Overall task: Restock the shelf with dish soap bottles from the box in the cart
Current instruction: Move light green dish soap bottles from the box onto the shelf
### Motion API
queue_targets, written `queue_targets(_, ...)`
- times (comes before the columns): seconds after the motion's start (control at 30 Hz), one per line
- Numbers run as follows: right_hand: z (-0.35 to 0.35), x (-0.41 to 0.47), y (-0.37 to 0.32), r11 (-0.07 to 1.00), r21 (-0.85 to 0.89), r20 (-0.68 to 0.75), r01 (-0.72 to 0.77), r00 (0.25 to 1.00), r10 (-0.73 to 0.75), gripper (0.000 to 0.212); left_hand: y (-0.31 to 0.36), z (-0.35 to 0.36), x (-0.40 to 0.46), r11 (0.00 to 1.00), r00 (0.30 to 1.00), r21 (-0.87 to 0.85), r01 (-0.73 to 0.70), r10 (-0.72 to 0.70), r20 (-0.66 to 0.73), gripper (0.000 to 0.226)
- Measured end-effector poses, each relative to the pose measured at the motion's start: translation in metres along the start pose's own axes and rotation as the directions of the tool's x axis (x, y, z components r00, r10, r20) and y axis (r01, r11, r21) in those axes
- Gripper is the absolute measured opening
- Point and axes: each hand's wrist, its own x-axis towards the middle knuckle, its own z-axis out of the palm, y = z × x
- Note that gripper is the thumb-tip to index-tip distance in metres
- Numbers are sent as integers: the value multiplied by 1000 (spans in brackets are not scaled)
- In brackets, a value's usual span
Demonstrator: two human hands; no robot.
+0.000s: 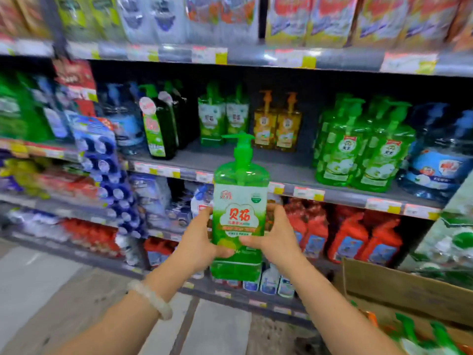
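While she stood facing the shelf (pixel 256 172), both hands held one green dish soap bottle (pixel 239 208) upright in the air, near the shelf's front edge and just below it. The left hand (pixel 198 242) and the right hand (pixel 275 238) gripped its lower half from either side, fingers (pixel 272 210) curled round the back, probably to steady a heavy, full bottle. Matching green bottles (pixel 224 119) stood far back on the shelf with bare space in front, the likely spot. The cardboard box (pixel 409 295) sat near, on the right.
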Motion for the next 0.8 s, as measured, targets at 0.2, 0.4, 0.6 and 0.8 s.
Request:
queue_targets(0.2,41,33,-5,999,0,29,54,998,-54,72,-16,-35,22,1000,999,11,9,-8,-53,82)
queue_targets(0.4,49,113,-4,994,28,13,108,994,-109,69,-15,-48,98,997,992,31,-65,68,-108,81)
queue_targets(0.6,47,228,-8,987,13,-16,162,987,-162,73,-5,-54,213,992,985,32,-123,126,-120,70)
queue_targets(0.8,47,334,-4,983,-33,-40,183,982,-184,74,-9,-53,323,989,980,87,-123,135,-149,71)
